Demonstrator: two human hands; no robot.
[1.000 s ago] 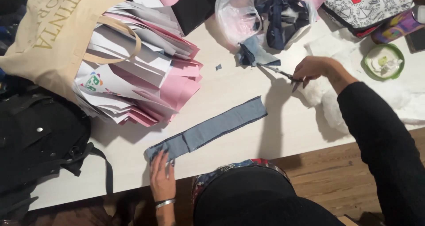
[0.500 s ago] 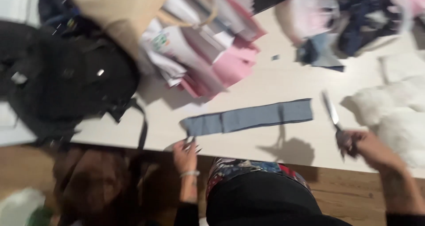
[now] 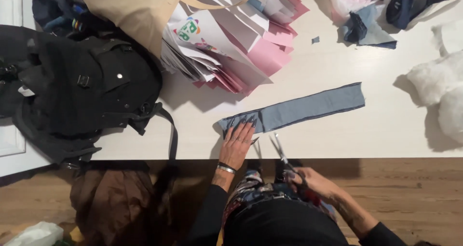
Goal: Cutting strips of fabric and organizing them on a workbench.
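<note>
Pressing our left hand (image 3: 236, 142) flat, fingers (image 3: 241, 125) spread apart, we pin the near end of a blue fabric strip (image 3: 294, 109) that lies slanted across the white desk (image 3: 337, 140). Our right hand (image 3: 308, 181) hovers at the desk edge, fingers closed around the scissors (image 3: 284, 157), blades apart and pointing toward the strip. Around us sit a black backpack (image 3: 82, 87), a heap of pink and white papers (image 3: 231, 43), white stuffing (image 3: 441, 82), and denim scraps (image 3: 366, 31).
</note>
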